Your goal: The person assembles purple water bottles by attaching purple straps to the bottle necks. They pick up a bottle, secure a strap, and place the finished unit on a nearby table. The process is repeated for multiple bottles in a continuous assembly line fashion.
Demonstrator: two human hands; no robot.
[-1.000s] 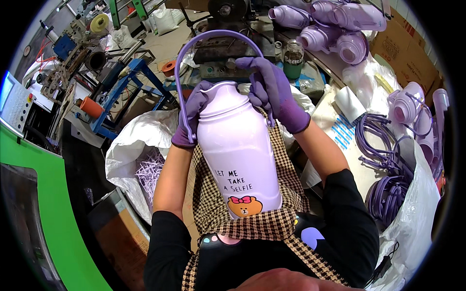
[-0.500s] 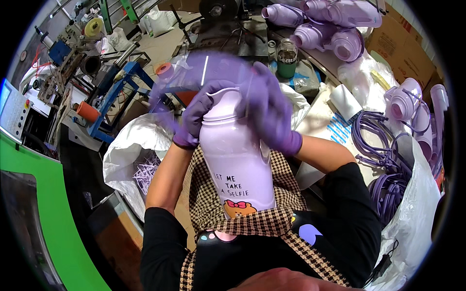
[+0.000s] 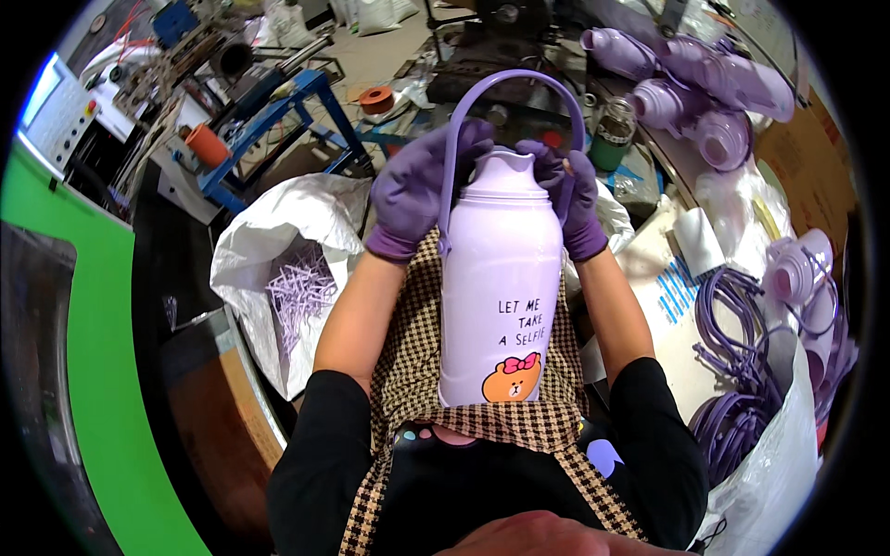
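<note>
A pale purple thermos-flask body (image 3: 502,250) stands upright against my lap, with its lower end behind the fold of a checked apron (image 3: 482,422). Its front carries a cartoon bear and dark lettering. Over the spouted neck (image 3: 505,170) arches a darker purple carrying handle (image 3: 513,76), whose left end meets the flask's shoulder. My left hand (image 3: 414,190), in a purple glove, is curled against the handle's left leg, fingers behind it. At the other leg, my gloved right hand (image 3: 582,204) closes its thumb and fingers on the handle. The handle's right end is partly hidden.
Several purple flask bodies (image 3: 723,139) lie at the far right. Bundled purple handles (image 3: 732,435) hang by a white sack at right. Purple strips (image 3: 301,287) fill another white sack (image 3: 250,241) at left. A blue metal frame (image 3: 320,97) and a glass jar (image 3: 612,134) stand farther off.
The blurred purple handle now stands clear in an arch over the flask's neck. Both hands have moved to its two sides. The view has shifted, with the flask further right.
</note>
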